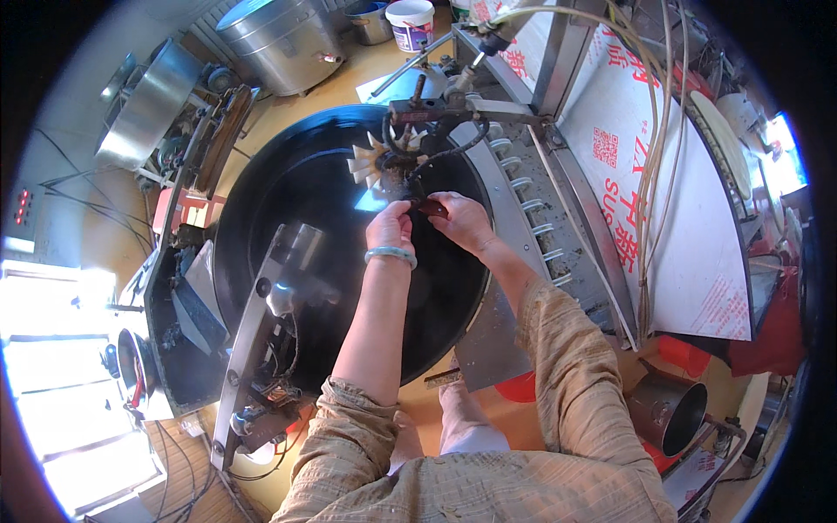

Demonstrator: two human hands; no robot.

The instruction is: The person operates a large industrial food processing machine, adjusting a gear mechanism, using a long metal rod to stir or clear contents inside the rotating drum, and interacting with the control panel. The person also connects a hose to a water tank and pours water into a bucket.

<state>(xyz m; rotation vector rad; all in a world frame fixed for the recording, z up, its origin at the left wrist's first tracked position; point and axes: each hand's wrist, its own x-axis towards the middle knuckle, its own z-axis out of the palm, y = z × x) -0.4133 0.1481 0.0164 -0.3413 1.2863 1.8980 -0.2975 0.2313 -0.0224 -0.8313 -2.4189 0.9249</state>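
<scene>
A large round black metal disc (314, 189) of a machine lies before me, shiny along its far rim. Over its right part hangs a metal arm (484, 108) with dark hoses and a pale toothed wheel (369, 160). My left hand (390, 225), with a pale green bangle (390, 255) at the wrist, has its fingers curled on a small dark part just below that wheel. My right hand (461, 219) pinches a small reddish-brown piece (433, 208) between thumb and fingers, close beside the left fingertips. What the left fingers hold is partly hidden.
A slanted metal bracket (245, 353) with wiring reaches over the disc's near left side. Along the right run white coils (523, 183) and a film-covered panel (680, 216). A steel drum (281, 46) and white bucket (410, 25) stand beyond. A steel pot (670, 412) is at lower right.
</scene>
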